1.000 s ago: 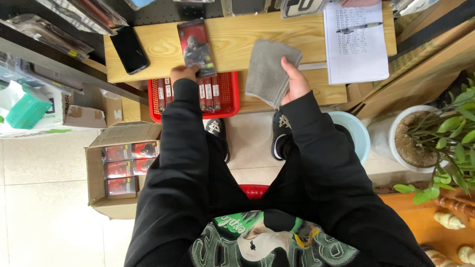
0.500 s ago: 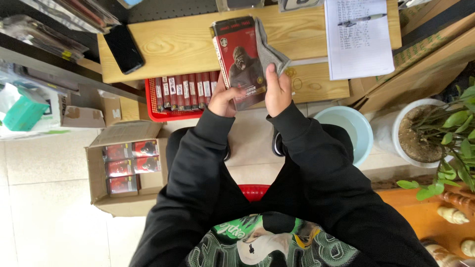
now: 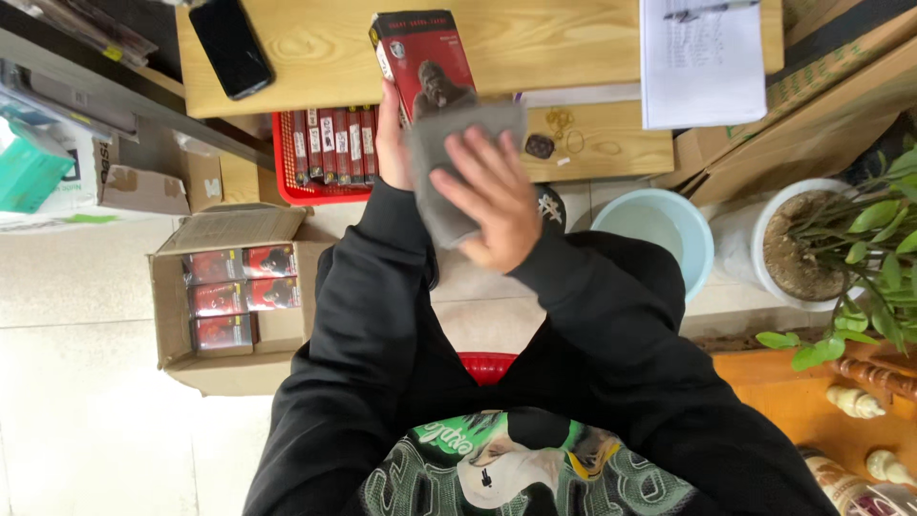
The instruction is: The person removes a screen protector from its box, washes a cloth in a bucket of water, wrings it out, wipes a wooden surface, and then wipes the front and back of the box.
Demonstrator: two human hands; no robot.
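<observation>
Pale tiled floor [image 3: 86, 287], light wooden desk [image 3: 315, 48], potted plant [image 3: 860, 229] at right — even, soft light.

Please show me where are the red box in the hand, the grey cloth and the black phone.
red box [image 3: 425, 59], head view, on its red front face.
grey cloth [image 3: 441, 196], head view, on its lower part.
black phone [image 3: 230, 45], head view, on its screen.
</observation>
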